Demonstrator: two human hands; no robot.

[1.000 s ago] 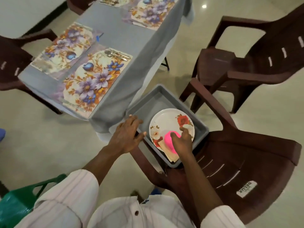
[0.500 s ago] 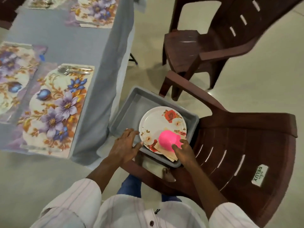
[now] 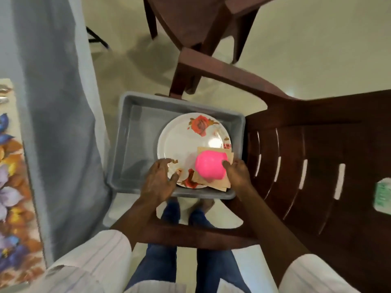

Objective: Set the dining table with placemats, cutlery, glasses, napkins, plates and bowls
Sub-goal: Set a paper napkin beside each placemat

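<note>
Left hand (image 3: 158, 179) spread, relaxed, on near rim of plate (image 3: 186, 140); right hand (image 3: 238, 174) gripping pink bowl (image 3: 208, 167), on napkins (image 3: 213, 183), inside grey tray (image 3: 129, 132) on chair (image 3: 317, 157).

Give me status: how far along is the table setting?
Done: placemat on the table. In hand: left hand on the plate rim, right hand grips the bowl, both in the tray. Left: plate, bowl, napkins not yet out; no glasses in view.
</note>
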